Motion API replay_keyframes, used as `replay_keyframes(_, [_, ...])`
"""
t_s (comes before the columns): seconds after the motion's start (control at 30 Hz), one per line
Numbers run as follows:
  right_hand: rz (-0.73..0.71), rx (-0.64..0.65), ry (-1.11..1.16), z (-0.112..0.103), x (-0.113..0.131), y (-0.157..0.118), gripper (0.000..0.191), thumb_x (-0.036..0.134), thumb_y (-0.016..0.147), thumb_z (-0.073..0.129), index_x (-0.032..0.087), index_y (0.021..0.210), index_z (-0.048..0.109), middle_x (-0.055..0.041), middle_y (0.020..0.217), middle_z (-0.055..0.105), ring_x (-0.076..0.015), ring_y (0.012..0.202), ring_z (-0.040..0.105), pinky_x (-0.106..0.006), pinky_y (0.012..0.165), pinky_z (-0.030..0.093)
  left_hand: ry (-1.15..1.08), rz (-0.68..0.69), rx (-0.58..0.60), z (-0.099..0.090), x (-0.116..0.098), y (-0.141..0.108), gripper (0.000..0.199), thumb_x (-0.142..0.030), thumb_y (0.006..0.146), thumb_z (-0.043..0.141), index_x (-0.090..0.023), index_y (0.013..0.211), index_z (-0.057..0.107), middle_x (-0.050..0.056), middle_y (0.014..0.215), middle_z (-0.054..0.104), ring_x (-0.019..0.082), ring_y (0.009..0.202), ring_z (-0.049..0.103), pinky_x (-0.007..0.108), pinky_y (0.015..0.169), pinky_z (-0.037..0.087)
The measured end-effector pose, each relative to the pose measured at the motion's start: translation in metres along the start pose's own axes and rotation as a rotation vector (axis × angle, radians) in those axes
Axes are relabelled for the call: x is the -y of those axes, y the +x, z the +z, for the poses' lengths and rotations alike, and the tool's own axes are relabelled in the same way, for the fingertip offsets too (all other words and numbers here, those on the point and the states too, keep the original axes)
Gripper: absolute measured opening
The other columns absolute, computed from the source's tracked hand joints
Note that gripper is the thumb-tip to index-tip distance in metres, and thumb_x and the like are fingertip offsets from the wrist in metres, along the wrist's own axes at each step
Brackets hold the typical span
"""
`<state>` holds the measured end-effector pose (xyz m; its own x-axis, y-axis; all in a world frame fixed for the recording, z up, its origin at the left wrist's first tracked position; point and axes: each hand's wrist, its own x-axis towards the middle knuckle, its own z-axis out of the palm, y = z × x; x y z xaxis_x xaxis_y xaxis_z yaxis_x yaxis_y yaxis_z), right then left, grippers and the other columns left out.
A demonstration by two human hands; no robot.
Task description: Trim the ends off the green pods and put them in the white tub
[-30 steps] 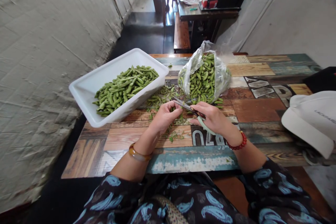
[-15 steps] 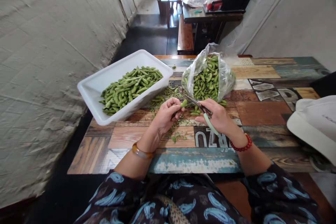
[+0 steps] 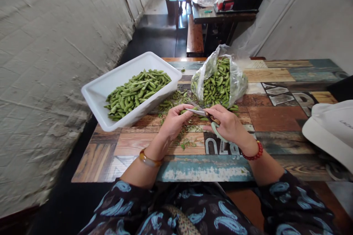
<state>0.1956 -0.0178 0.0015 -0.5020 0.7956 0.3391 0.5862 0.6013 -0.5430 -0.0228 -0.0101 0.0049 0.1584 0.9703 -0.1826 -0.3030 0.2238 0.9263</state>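
Between the thumb and fingers of my left hand (image 3: 176,119) is a green edamame pod (image 3: 184,111), mostly covered by the fingers. My right hand (image 3: 227,121) grips a pair of scissors (image 3: 217,131) with pale green handles. The scissor blades point left, spread a little, and lie at the pod beside my left fingertips. Behind my right hand stands an open clear plastic bag (image 3: 239,86) full of edamame pods (image 3: 217,82). To the left, a white plastic tub (image 3: 96,97) holds a heap of pods (image 3: 138,93).
Green trimmings (image 3: 176,99) are scattered over the patchwork-patterned table (image 3: 275,117) between tub and bag. A white cap (image 3: 328,128) lies at the right edge. Beyond are a wooden bench (image 3: 194,36) and another table (image 3: 197,11) with a dark tray. A rough white wall (image 3: 68,44) runs along the left.
The scissors have turned and moved left, their blades now at the pod. The pod in my left hand has tilted and is more hidden. Tub and bag stay put.
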Motion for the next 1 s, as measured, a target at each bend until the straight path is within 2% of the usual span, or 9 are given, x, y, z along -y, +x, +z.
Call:
replay_keyframes(0.1, [-0.003,-0.007,0.013,-0.0003,0.001,0.0001,0.049,0.033,0.084,0.075,0.02,0.128,0.059,-0.0096,0.109,0.063,-0.0252,0.096,0.064,-0.038,0.083,0.054,0.05,0.036,0.002,-0.0015,0.0015,0.0003,0.025,-0.032,0.068,0.083,-0.016,0.084,0.074,-0.002,0.068,0.062,0.005,0.052,0.041,0.019,0.05,0.029])
replay_keyframes(0.23, [-0.007,0.002,0.029,-0.0002,0.0013,0.0,0.049,0.033,0.084,0.074,0.021,0.129,0.059,-0.0086,0.107,0.063,-0.0236,0.092,0.064,-0.036,0.08,0.054,0.102,0.093,0.012,-0.0024,0.0047,0.0018,0.023,-0.032,0.069,0.082,-0.016,0.084,0.075,0.003,0.085,0.07,0.012,0.075,0.059,0.023,0.069,0.045])
replay_keyframes(0.33, [-0.02,0.0,0.055,0.0009,0.0005,-0.0003,0.047,0.033,0.085,0.074,0.021,0.128,0.059,-0.0093,0.107,0.063,-0.0226,0.09,0.063,-0.035,0.077,0.054,0.096,0.101,0.024,-0.002,0.0056,0.0022,0.023,-0.032,0.068,0.082,-0.017,0.083,0.074,0.004,0.088,0.07,0.016,0.083,0.062,0.027,0.078,0.048])
replay_keyframes(0.4, [-0.031,-0.001,0.07,0.002,-0.0006,-0.0005,0.046,0.032,0.085,0.073,0.02,0.128,0.059,-0.0094,0.106,0.062,-0.0216,0.087,0.062,-0.034,0.074,0.054,0.093,0.1,0.03,-0.0014,0.0053,0.002,0.023,-0.032,0.068,0.083,-0.017,0.082,0.073,0.003,0.086,0.069,0.014,0.08,0.061,0.026,0.075,0.047])
replay_keyframes(0.47, [-0.037,0.003,0.076,0.0031,-0.0017,-0.0006,0.045,0.032,0.085,0.073,0.02,0.127,0.059,-0.0087,0.103,0.062,-0.0201,0.082,0.06,-0.032,0.071,0.053,0.081,0.083,0.038,-0.0005,0.005,0.0015,0.024,-0.033,0.068,0.083,-0.016,0.081,0.073,0.001,0.079,0.067,0.011,0.069,0.056,0.022,0.065,0.043])
replay_keyframes(0.53, [-0.042,0.006,0.081,0.004,-0.0023,-0.0007,0.045,0.033,0.086,0.073,0.02,0.126,0.058,-0.0077,0.101,0.061,-0.0187,0.079,0.058,-0.031,0.07,0.052,0.034,0.04,0.053,0.0007,0.005,0.0011,0.026,-0.034,0.068,0.084,-0.016,0.082,0.072,-0.002,0.067,0.06,0.007,0.055,0.044,0.02,0.052,0.033])
replay_keyframes(0.63, [-0.054,-0.003,0.091,0.005,-0.0021,-0.0004,0.044,0.034,0.086,0.072,0.019,0.126,0.058,-0.0075,0.099,0.06,-0.0177,0.076,0.056,-0.031,0.068,0.051,-0.072,-0.024,0.091,0.0034,0.0047,0.0005,0.03,-0.035,0.066,0.085,-0.015,0.082,0.071,-0.005,0.055,0.049,0.004,0.047,0.032,0.02,0.046,0.021])
replay_keyframes(0.8, [-0.066,-0.014,0.101,0.0058,0.0003,0.0003,0.04,0.035,0.088,0.07,0.019,0.123,0.059,-0.0064,0.096,0.06,-0.0168,0.073,0.054,-0.031,0.067,0.05,-0.171,-0.104,0.129,0.0071,0.0016,-0.0017,0.033,-0.033,0.063,0.087,-0.012,0.08,0.067,-0.004,0.058,0.05,0.003,0.048,0.033,0.018,0.045,0.02])
replay_keyframes(1.0, [-0.082,-0.016,0.118,0.0076,-0.0004,0.0002,0.036,0.037,0.09,0.067,0.02,0.121,0.06,-0.005,0.09,0.06,-0.0167,0.071,0.055,-0.03,0.066,0.05,-0.231,-0.154,0.145,0.0066,0.0025,-0.0021,0.038,-0.033,0.062,0.088,-0.014,0.078,0.059,-0.007,0.054,0.043,0.002,0.046,0.033,0.015,0.043,0.021])
